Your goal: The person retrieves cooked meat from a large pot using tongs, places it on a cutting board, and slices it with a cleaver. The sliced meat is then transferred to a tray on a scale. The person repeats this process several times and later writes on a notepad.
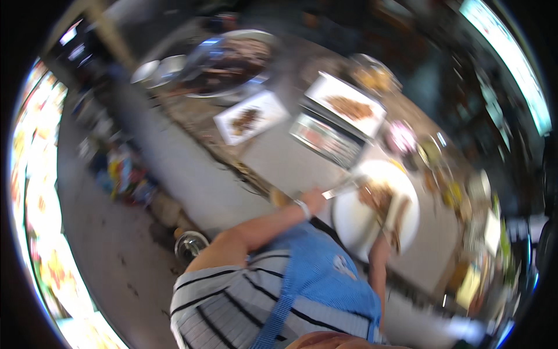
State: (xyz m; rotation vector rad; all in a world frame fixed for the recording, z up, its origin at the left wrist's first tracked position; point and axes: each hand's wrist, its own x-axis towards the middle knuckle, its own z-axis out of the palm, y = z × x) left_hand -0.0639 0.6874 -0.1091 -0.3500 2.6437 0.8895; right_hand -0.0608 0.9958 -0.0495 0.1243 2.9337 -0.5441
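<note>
My left hand (313,201), with a pale band at its wrist, grips a flat metal blade (342,186) that reaches over the left rim of a round white cutting board (348,231). Chopped brown meat (375,195) lies on the board's far half. Over its near right part, my right hand (381,245) is closed around a knife-like tool (393,207), pale and blurred by motion. A long brown strip of food (399,227) lies just right of that tool. Blur hides the fingers of both hands.
Beyond the board stands a digital scale (329,139) with a white tray (314,89) of brown food on it. Another white tray (275,109) holds darker food. Farther back is a large metal basin (255,35) of meat. Bowls and packages crowd the right side. The table edge (244,172) runs diagonally.
</note>
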